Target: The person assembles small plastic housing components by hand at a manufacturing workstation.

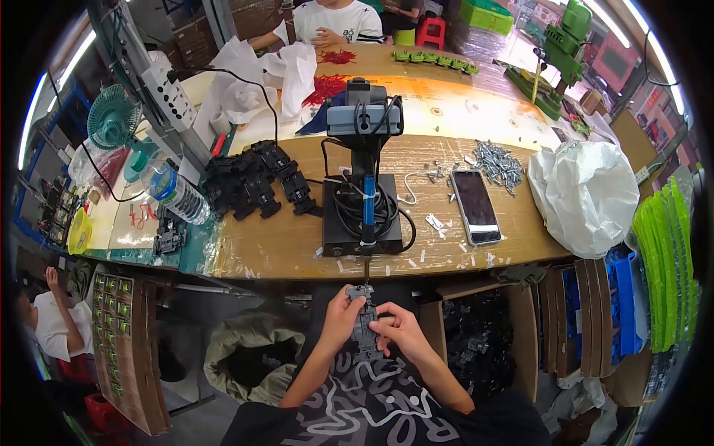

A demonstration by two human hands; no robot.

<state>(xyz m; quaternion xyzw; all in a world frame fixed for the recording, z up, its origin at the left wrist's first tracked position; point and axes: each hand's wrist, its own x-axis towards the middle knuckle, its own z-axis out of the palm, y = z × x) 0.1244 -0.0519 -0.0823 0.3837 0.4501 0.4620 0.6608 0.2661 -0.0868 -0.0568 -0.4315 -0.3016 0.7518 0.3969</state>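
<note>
Close to my body, below the table's front edge, I hold a dark grey moulded plastic part [364,332] with both hands. My left hand [341,318] grips its upper left side, the thumb lying across its face. From the right, my right hand [400,328] pinches its lower side, fingers bent round the edge. Just above the part's top end hangs the thin bit of a power screwdriver [368,212] fixed upright on a black stand [338,234]. Whether the bit touches the part cannot be made out.
Similar black parts [256,182] pile up on the table's left, beside a water bottle [175,193]. A phone [474,208], loose screws [500,165] and a white bag [584,197] lie right. Below are an open sack [223,349] and a carton [526,342] of black parts.
</note>
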